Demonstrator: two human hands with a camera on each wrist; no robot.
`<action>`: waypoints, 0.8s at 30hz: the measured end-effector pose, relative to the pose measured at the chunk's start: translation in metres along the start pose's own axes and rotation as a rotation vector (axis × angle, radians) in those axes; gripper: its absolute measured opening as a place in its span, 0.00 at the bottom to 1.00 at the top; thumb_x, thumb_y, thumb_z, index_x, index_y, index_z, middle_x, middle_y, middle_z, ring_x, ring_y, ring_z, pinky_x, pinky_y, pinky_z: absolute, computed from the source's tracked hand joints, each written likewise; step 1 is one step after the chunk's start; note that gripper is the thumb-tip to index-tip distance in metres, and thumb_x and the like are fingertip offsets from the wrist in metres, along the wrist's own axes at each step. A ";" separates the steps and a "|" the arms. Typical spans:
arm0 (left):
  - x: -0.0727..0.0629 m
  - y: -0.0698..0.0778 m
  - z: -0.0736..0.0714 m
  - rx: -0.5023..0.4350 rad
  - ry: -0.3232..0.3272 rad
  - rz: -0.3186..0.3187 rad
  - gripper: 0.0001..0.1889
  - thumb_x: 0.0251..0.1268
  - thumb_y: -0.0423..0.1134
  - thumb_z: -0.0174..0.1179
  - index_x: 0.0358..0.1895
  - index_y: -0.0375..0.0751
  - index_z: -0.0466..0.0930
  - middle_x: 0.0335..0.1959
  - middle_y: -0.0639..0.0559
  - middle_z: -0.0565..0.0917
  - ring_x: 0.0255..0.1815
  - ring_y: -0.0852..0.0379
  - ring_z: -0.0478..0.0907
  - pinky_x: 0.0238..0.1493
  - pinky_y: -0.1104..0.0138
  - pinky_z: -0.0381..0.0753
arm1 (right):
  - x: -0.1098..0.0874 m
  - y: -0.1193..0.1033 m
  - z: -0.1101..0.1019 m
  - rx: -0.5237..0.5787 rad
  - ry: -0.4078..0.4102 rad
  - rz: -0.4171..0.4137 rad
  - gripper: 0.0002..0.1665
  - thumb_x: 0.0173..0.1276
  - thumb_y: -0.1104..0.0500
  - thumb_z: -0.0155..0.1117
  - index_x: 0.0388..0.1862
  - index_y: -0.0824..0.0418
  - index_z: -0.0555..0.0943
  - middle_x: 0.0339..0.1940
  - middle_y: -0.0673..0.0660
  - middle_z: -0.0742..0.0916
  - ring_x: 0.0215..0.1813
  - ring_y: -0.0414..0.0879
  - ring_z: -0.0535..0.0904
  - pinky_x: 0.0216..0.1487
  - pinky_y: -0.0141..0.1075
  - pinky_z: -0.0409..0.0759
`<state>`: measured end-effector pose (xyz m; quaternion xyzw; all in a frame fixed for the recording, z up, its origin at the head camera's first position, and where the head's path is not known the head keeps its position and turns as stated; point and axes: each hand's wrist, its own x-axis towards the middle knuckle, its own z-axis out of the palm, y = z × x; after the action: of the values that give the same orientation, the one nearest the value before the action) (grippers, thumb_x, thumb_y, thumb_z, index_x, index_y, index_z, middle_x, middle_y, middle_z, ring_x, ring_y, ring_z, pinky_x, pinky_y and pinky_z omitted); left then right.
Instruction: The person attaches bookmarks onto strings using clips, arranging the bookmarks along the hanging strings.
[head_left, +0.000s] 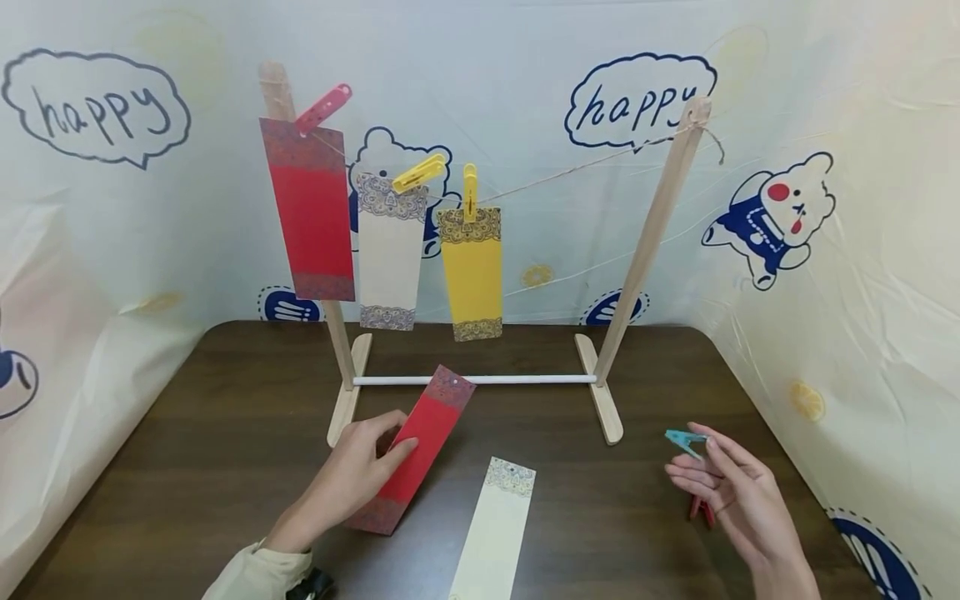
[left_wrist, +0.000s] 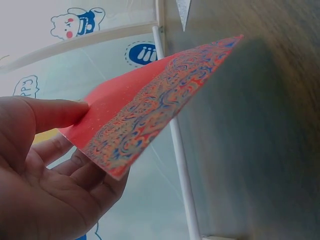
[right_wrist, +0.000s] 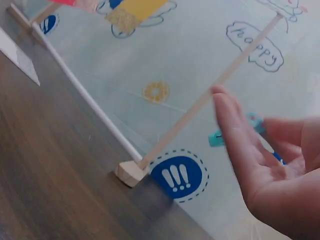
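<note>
A: Where is the red card, and what does each hand do?

B: The left hand [head_left: 356,462] grasps the red card [head_left: 426,450] by its edge, slanted above the table [head_left: 225,467]. The right hand [head_left: 738,492] pinches a blue clip [head_left: 684,439] between thumb and fingertip, near the table's right side.

A: What does each wrist view add?

B: The left one shows the thumb on the card's red face, fingers curled beneath, and a patterned end of orange and blue swirls. In the right one, a finger covers part of the blue clip.

A: And the head view alone?

B: A red clip [head_left: 701,510], partly hidden by the right hand, and a small hole in the card's upper end.

A: What else stands about?

B: A pale card [head_left: 493,533] lies between the hands. Behind is a wooden rack [head_left: 652,242] with a string [head_left: 555,177]; from it hang another red card [head_left: 315,225], a white card [head_left: 390,258] and a yellow card [head_left: 472,275], with a pink clip [head_left: 324,109] and two yellow clips [head_left: 470,192].

A: What blocks sight?

B: The grasped card crosses before the rod [head_left: 536,380]; the hung red card covers part of the left post.
</note>
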<state>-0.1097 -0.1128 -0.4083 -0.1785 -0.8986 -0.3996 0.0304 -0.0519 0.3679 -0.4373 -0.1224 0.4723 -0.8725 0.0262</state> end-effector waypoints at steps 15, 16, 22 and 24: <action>0.015 0.016 0.000 -0.013 0.009 0.064 0.06 0.64 0.34 0.68 0.37 0.51 0.81 0.22 0.63 0.77 0.20 0.62 0.71 0.24 0.69 0.74 | 0.022 -0.031 0.028 -1.052 0.129 -0.101 0.19 0.80 0.62 0.49 0.65 0.66 0.73 0.36 0.58 0.87 0.36 0.50 0.84 0.39 0.35 0.84; 0.017 0.018 0.001 -0.020 0.010 0.068 0.06 0.63 0.34 0.68 0.37 0.51 0.81 0.22 0.63 0.77 0.21 0.62 0.71 0.24 0.69 0.74 | 0.023 -0.035 0.030 -1.071 0.127 -0.115 0.20 0.80 0.63 0.49 0.67 0.65 0.70 0.37 0.58 0.87 0.36 0.49 0.84 0.39 0.34 0.84; 0.025 0.027 0.004 -0.058 0.003 0.096 0.06 0.64 0.34 0.68 0.37 0.51 0.82 0.25 0.63 0.80 0.22 0.63 0.73 0.25 0.69 0.75 | 0.029 -0.053 0.041 -1.229 0.202 -0.109 0.20 0.74 0.61 0.61 0.62 0.64 0.71 0.39 0.52 0.89 0.39 0.40 0.86 0.40 0.26 0.81; 0.028 0.030 0.005 -0.081 -0.004 0.101 0.06 0.64 0.34 0.67 0.39 0.50 0.82 0.26 0.62 0.81 0.22 0.63 0.74 0.25 0.69 0.76 | 0.030 -0.058 0.044 -1.285 0.231 -0.113 0.18 0.72 0.59 0.65 0.57 0.62 0.76 0.39 0.51 0.89 0.40 0.38 0.85 0.40 0.24 0.80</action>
<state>-0.1253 -0.0825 -0.3847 -0.2254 -0.8717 -0.4332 0.0415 -0.0666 0.3586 -0.3605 -0.0437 0.8922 -0.4242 -0.1490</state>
